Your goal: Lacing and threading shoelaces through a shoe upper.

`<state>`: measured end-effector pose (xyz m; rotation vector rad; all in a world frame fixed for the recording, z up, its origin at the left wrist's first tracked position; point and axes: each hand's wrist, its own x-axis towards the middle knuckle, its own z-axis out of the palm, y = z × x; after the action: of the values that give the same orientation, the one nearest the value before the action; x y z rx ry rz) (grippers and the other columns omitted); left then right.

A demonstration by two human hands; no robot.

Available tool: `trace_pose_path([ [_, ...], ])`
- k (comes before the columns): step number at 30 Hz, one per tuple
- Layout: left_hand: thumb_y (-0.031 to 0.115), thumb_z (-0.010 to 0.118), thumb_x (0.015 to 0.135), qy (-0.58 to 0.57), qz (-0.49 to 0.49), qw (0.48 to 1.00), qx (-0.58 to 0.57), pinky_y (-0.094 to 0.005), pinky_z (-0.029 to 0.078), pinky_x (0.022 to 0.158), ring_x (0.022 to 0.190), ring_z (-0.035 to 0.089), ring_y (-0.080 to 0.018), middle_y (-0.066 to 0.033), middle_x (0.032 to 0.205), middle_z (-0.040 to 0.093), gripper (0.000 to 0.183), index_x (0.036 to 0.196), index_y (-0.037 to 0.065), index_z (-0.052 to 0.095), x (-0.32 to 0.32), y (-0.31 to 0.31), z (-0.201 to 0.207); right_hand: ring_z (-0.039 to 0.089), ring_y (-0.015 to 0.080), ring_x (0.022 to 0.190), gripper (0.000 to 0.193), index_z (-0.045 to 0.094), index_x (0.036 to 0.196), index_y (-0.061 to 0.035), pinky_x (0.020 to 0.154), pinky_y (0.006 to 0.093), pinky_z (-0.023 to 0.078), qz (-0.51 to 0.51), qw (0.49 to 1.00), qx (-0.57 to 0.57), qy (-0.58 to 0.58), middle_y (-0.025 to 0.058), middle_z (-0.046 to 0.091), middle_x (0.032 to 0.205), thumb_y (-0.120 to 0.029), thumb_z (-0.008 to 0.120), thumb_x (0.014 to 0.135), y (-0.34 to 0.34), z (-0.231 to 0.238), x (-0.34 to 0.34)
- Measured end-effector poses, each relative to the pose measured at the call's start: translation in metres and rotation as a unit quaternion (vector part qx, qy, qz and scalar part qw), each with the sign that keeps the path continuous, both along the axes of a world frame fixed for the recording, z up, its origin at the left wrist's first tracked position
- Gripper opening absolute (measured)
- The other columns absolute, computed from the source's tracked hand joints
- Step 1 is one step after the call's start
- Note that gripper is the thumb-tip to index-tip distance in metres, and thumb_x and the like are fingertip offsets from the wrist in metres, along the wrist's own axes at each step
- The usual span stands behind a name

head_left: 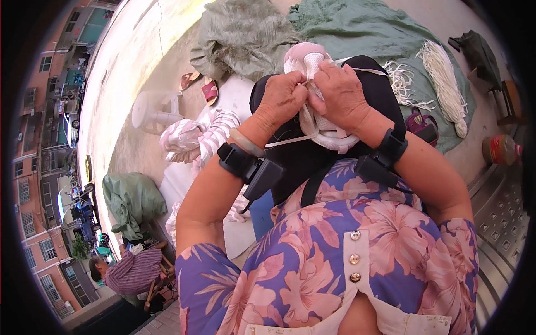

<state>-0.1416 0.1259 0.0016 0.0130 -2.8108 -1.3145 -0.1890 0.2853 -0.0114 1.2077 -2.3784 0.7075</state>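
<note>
Sunlit concrete yard (139,67), brick buildings (39,184) beyond

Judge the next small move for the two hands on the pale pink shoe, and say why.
Probably draw the white lace snug through the pale pink mesh shoe: both the left hand and right hand pinch at the shoe's middle, while a slack length of lace trails loose toward the left wrist.

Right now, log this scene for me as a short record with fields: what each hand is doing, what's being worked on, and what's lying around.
left hand: pinching a white lace at the shoe
right hand: gripping the shoe from the other side
shoe: white and pink sneaker, held over the lap on a black cloth
wrists: black strapped devices on both
behind: bundles of white laces on a green sheet
left side: white plastic stool, pair of sandals
</note>
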Motion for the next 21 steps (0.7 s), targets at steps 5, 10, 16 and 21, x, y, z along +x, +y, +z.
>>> trace_pose_path([
  [5,0.009,0.049,0.079,-0.008,-0.034,0.999,0.033,-0.0251,0.047,0.055,0.061,0.056,-0.0093,-0.0068,0.067,0.06,0.021,0.089,-0.002,0.063,-0.002,0.002,0.004,0.058,0.0283,0.085,0.017,0.059,0.082,-0.0044,0.081,0.0422,0.04,-0.004,0.998,-0.001,0.067,0.0136,0.057,0.095,-0.02,0.058,0.076,0.004,-0.007,0.0],
  [10,0.009,0.05,0.076,0.034,-0.009,0.998,-0.056,-0.0311,0.048,0.057,0.058,0.059,-0.0182,-0.0134,0.064,0.06,0.03,0.103,-0.002,0.058,-0.005,0.015,0.01,0.057,0.0303,0.09,0.015,0.06,0.082,-0.0037,0.082,0.0423,0.04,-0.026,0.999,-0.008,-0.027,0.0173,0.056,0.104,-0.017,0.057,0.075,0.003,-0.003,0.001],
  [16,0.012,0.053,0.073,0.08,0.07,0.988,-0.114,-0.039,0.049,0.061,0.058,0.061,-0.0325,-0.0161,0.062,0.059,0.05,0.12,-0.003,0.043,0.013,0.017,0.003,0.051,0.0346,0.107,0.009,0.053,0.073,0.0015,0.091,0.0379,0.04,0.11,0.973,-0.053,-0.195,0.0246,0.048,0.12,-0.007,0.056,0.075,0.079,0.035,0.02],
  [21,0.017,0.054,0.073,0.037,0.111,0.987,-0.108,-0.043,0.049,0.064,0.062,0.061,-0.0353,-0.0185,0.065,0.059,0.059,0.124,-0.007,0.037,0.022,0.023,0.002,0.05,0.0249,0.09,0.009,0.046,0.073,-0.0004,0.082,0.0292,0.04,-0.043,0.919,-0.012,-0.393,0.0147,0.051,0.107,-0.003,0.053,0.078,0.271,-0.034,-0.011],
])
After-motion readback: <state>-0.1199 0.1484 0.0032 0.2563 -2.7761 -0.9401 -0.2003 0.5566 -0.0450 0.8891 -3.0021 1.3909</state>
